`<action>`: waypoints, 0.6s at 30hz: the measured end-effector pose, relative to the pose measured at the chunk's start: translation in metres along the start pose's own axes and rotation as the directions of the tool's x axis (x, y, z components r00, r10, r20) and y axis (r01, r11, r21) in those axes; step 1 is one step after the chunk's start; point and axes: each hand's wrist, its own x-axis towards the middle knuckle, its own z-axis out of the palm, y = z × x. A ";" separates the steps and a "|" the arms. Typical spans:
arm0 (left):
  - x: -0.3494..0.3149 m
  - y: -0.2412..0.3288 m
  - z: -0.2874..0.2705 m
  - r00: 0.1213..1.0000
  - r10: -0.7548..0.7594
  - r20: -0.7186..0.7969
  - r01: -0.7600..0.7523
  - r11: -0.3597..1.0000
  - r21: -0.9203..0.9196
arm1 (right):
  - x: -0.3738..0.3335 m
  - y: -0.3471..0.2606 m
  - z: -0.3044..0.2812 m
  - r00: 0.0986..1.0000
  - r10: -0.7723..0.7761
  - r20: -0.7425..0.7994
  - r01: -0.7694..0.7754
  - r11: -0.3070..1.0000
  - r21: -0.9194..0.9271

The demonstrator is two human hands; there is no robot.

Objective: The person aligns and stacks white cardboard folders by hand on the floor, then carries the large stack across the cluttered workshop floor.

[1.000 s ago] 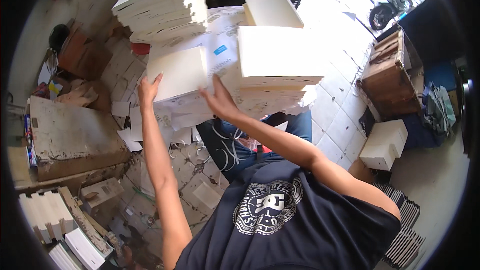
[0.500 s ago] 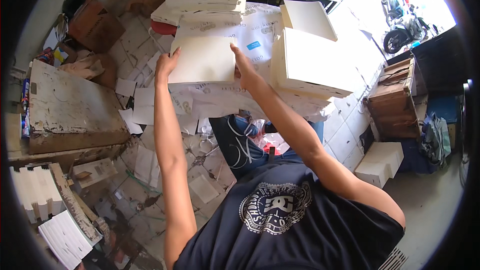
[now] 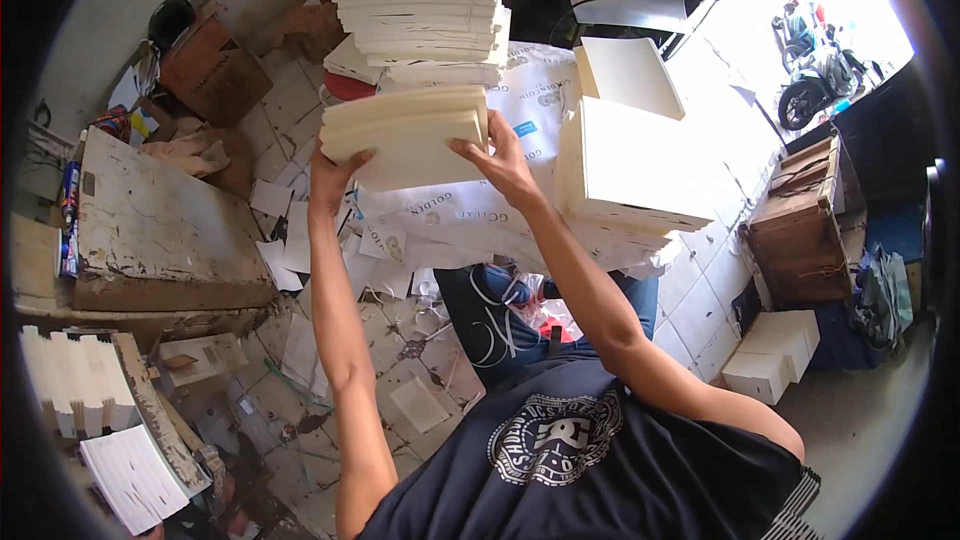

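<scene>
- Left hand (image 3: 335, 178) is gripping the left end of a cream paper bundle (image 3: 415, 145), thumb pressed on the near face, rest of the fingers mostly hidden round the edge.
- Right hand (image 3: 510, 168) has the other end, same kind of hold, thumb on the near face and fingers wrapped round the right edge. So both hands are full with the one bundle.
- The bundle's tipped up, broad face toward the person, layers fanned a bit unevenly along the top. Can't tell if its bottom edge touches anything.
- It's over the near left part of some white printed wrapping paper (image 3: 465, 208), which has a small blue label (image 3: 524, 128) just right of the right hand.
- Right behind the bundle is a tall paper stack (image 3: 425, 25), pretty ragged down the side, with a red object (image 3: 348, 88) peeking out at its lower left.
- Off to the right on the wrapping: a big cream stack (image 3: 640, 165), with a smaller pile (image 3: 630, 78) behind it.
- Further out, a scuffed box-like piece (image 3: 170, 220) on the left, a wooden cabinet (image 3: 800, 220) on the right, and a motorbike (image 3: 825, 70) in the bright area up top.
</scene>
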 end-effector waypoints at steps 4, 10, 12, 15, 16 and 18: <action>-0.002 -0.013 0.022 0.992 -0.018 0.127 0.009 0.998 0.070 | 0.002 -0.001 0.006 0.993 0.044 -0.112 -0.027 0.988 0.151; 0.001 -0.020 0.025 0.996 -0.059 -0.063 0.058 0.998 -0.008 | 0.015 -0.053 0.014 0.899 -0.201 -0.389 0.111 0.964 -0.242; 0.004 -0.019 0.018 0.896 -0.444 0.010 0.444 0.895 0.035 | 0.032 -0.108 0.010 0.741 -0.530 -0.412 0.302 0.812 -0.499; 0.003 -0.008 0.043 0.858 -0.513 0.016 0.498 0.841 0.212 | 0.095 -0.155 -0.016 0.649 -0.643 -0.406 0.269 0.694 -0.668; 0.002 -0.003 0.053 0.873 -0.484 -0.062 0.481 0.832 0.278 | 0.119 -0.157 -0.027 0.669 -0.628 -0.397 0.175 0.652 -0.738; 0.003 -0.006 0.052 0.864 -0.499 -0.073 0.499 0.825 0.267 | 0.155 -0.160 -0.041 0.781 -0.417 -0.466 0.016 0.759 -0.651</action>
